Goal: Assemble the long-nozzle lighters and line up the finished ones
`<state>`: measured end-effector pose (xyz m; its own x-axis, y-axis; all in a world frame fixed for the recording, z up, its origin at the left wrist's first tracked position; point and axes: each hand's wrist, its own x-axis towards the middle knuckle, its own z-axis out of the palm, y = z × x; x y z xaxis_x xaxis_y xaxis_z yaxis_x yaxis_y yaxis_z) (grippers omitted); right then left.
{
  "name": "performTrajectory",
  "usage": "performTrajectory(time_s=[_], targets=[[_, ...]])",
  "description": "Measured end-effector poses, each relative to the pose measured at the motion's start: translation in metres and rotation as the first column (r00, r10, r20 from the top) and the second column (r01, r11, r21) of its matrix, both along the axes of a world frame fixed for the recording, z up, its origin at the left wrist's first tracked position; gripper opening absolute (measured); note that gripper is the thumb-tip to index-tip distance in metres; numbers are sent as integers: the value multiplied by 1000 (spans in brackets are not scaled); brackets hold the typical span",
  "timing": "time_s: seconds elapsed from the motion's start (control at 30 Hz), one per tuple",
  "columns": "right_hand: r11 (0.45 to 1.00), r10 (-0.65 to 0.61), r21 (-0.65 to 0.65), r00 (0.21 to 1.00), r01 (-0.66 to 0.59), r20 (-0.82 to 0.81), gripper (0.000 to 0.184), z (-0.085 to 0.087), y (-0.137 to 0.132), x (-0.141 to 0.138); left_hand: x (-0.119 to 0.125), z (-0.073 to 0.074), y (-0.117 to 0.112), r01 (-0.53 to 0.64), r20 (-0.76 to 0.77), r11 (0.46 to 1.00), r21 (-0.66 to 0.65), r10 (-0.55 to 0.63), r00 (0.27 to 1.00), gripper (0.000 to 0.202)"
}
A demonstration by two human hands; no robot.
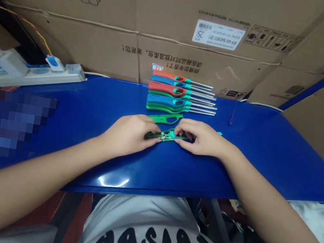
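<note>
Held between both grips: a slim green plastic lighter half-shell (164, 135) with pale inner parts exposed. Its left end is pinched firmly between thumb and fingers of the left grip (131, 134). Its right end is pinched by the right grip (204, 139), fingers curled in, beside a small teal plastic trigger piece (172, 134). Whether the desk is touched by the shell cannot be told.

Handling, as judged: the shell is best kept level, cavity upward, so that small parts are not tipped out. Steadying should be left to the left grip, with light pressure only applied by the right fingertips; thin walls may be flexed if squeezed. Part of the cavity is hidden by the fingers.

Surroundings: a green plastic half-shell with a looped end (160, 118) is noted just beyond the left fingertips, where it could be knocked. Behind it, well within elbow-free reach, multicoloured lighters with metal tubes (163, 87) are stacked. A small purple-handled tool (231, 120) is seen beyond the right grip. A white power strip (75, 71) is placed far left of the left grip, on the glossy blue desk (154, 170). Forward reach is bounded by brown cardboard (167, 14).
</note>
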<state>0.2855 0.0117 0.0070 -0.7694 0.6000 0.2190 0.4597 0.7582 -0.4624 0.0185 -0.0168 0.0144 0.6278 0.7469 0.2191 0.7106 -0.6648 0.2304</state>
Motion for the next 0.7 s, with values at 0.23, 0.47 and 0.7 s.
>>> performTrajectory(time_s=[0.23, 0.47, 0.7], targets=[[999, -1, -44, 1000, 1, -19, 12, 3, 1, -1, 3, -3, -4, 168, 23, 984, 60, -169, 985, 32], [997, -5, -81, 999, 1, -45, 19, 3, 3, 1, 4, -10, -4, 181, -20, 983, 28, -180, 983, 38], [997, -48, -70, 997, 44, -64, 5, 5, 5, 4, 5, -11, -1, 187, 0, 982, -6, -187, 982, 37]])
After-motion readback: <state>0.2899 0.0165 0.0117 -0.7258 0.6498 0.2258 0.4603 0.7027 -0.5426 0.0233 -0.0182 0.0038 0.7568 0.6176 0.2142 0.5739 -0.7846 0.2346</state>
